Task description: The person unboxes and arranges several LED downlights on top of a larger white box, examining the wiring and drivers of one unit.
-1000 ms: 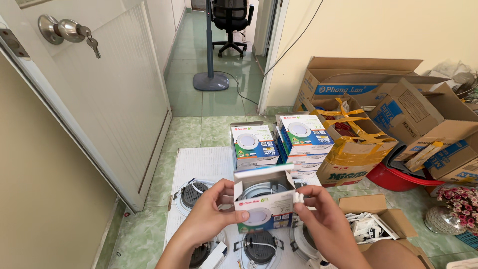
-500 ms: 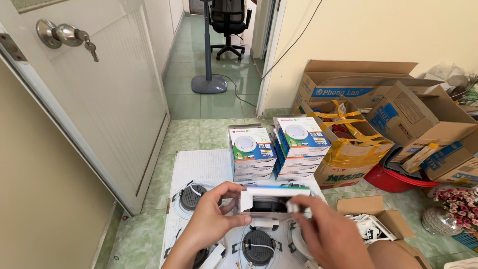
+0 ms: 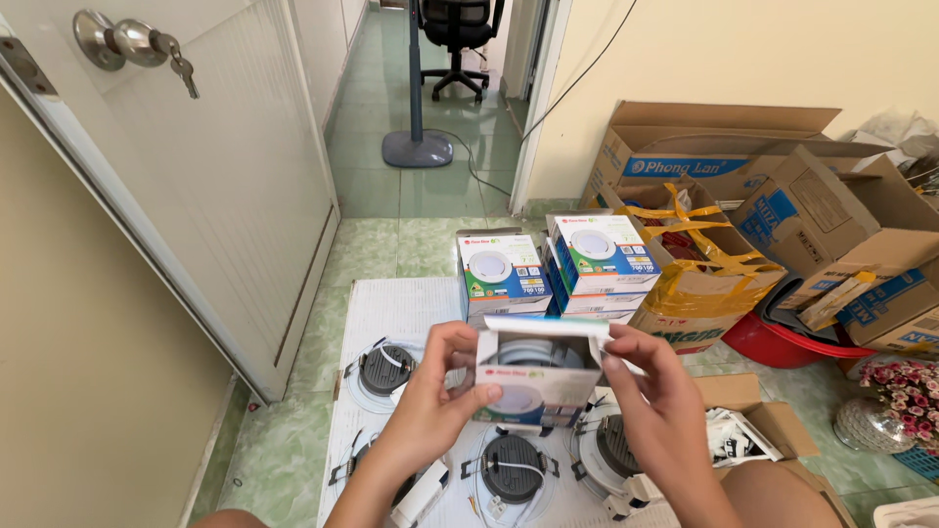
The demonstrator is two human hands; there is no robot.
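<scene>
One small open carton, white and blue with a round lamp pictured on its front, held up at centre frame above the white sheet. Top flap raised; a white round fitting shows inside. Left hand grips the carton's left side, thumb across the front. Right hand pinches the right edge and flap. Below on the sheet: four loose recessed lights counted. Behind: two stacks of matching boxed lamps. Right: several brown cardboard boxes, one red basin.
</scene>
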